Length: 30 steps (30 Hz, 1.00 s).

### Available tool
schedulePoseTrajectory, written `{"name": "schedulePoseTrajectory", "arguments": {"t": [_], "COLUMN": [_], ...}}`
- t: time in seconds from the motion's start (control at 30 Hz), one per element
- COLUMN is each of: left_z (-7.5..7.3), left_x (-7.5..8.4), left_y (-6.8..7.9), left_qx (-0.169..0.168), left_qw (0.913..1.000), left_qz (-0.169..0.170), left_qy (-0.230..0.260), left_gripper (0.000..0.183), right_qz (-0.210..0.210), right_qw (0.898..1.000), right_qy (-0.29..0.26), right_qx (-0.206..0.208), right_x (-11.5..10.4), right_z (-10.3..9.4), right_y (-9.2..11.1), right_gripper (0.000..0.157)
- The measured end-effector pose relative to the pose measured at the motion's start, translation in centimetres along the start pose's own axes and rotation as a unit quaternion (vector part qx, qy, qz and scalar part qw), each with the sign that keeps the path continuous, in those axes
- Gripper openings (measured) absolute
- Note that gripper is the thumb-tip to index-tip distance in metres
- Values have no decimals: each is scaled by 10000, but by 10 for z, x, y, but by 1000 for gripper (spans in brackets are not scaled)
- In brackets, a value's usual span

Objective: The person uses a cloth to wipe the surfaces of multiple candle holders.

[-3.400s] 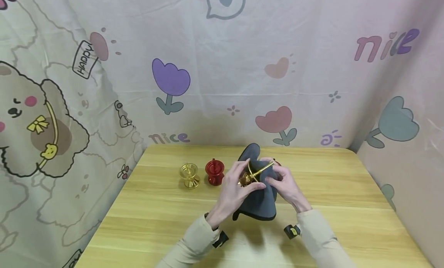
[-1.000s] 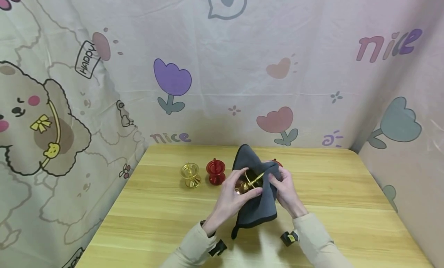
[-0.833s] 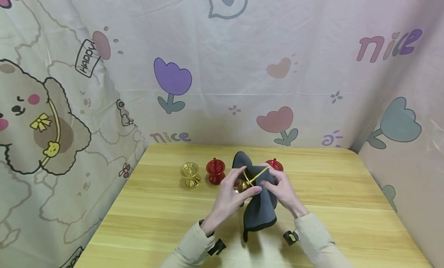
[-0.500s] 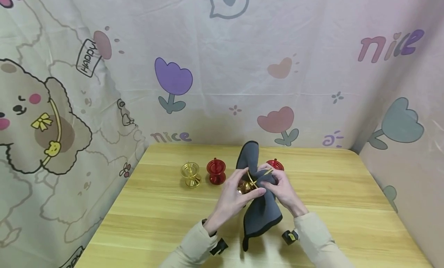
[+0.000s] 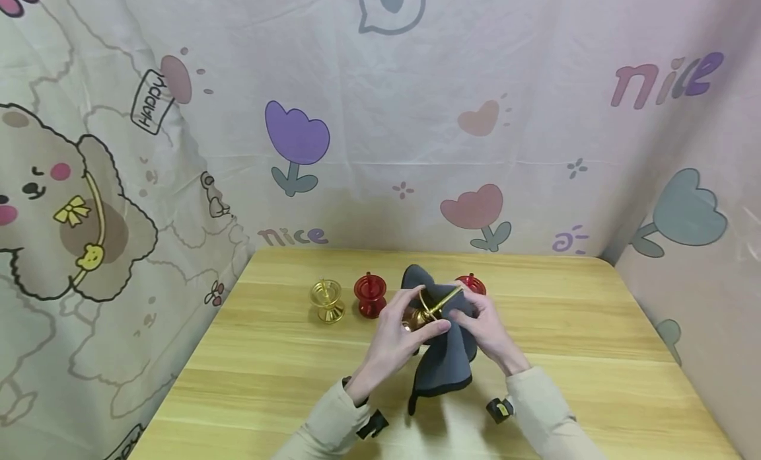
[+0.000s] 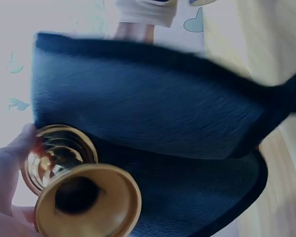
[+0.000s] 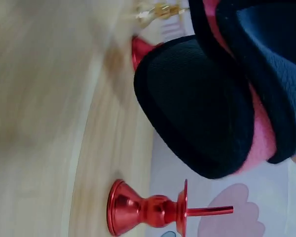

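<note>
Filling the lower half of the head view, the wooden counter carries everything; the printed curtain rises behind it across the upper frame. At centre the grey cloth hangs over the right hand, whose fingers are curled into it, pressing it against the gold candle holder. The left hand grips that holder by its base, tilted, its spike pointing to the upper right; in the left wrist view the flared foot shows bare and bright. Judging by this, wiping of this holder is midway, the cloth lying on the stem. Standing left of centre are a second gold holder and a red holder; another red holder stands behind the hands; whether they are wiped cannot be told.
</note>
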<state>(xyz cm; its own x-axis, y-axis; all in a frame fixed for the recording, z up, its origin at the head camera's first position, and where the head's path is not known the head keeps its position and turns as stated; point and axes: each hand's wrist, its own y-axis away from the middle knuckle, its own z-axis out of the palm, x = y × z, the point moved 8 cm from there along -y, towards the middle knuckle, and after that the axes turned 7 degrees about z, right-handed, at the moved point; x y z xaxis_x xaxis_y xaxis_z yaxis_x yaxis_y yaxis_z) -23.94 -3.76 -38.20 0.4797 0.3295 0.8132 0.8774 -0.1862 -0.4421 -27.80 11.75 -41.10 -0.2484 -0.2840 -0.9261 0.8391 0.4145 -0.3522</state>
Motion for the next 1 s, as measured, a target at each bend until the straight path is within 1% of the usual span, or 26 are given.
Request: {"name": "schedulePoseTrajectory", "arguments": {"t": [0.07,0.1,0.17,0.23,0.33,0.5,0.57,0.67,0.73,0.8,0.87,0.93,1.0], "left_z": [0,1,3,7,10,11,12,13,11,8,4,0,-2], "left_x": [-1,-2,-3,-4,-3,-5,-7,-9,-10,-11,-13,-15,-17], "left_y": [1,1,2,2,1,4,6,8,8,8,7,6,5], "left_qx": [-26,-61,-168,-264,-331,-274,-256,-211,-117,37,220,343,377], "left_qw": [9999,9999,9997,9994,9992,9995,9996,9996,9994,9987,9974,9958,9936], "left_qz": [-43,-75,-61,-25,66,-40,-104,-171,-166,-172,-210,-296,-419], "left_qy": [-91,-124,-194,-210,-213,-153,-75,126,285,487,646,793,979], "left_gripper": [67,67,66,65,66,69,67,64,61,57,54,52,51], "right_qz": [33,31,50,48,9,-74,-11,182,273,237,51,-274,-639], "right_qw": [9982,9966,9949,9948,9969,9994,9998,9986,9968,9970,9979,9950,9886], "right_qy": [554,766,962,980,775,339,122,-232,-430,-271,179,798,1283], "right_qx": [-232,-295,-311,-257,-134,65,173,440,610,686,623,542,458], "right_x": [0,0,0,0,1,0,0,1,1,-1,-5,-11,-15], "right_z": [4,5,5,4,3,0,-3,-6,-8,-7,-4,1,6], "right_y": [-1,-2,-3,-3,-2,2,4,6,8,8,9,11,13], "right_gripper": [28,25,21,20,23,27,28,29,29,30,28,26,25]}}
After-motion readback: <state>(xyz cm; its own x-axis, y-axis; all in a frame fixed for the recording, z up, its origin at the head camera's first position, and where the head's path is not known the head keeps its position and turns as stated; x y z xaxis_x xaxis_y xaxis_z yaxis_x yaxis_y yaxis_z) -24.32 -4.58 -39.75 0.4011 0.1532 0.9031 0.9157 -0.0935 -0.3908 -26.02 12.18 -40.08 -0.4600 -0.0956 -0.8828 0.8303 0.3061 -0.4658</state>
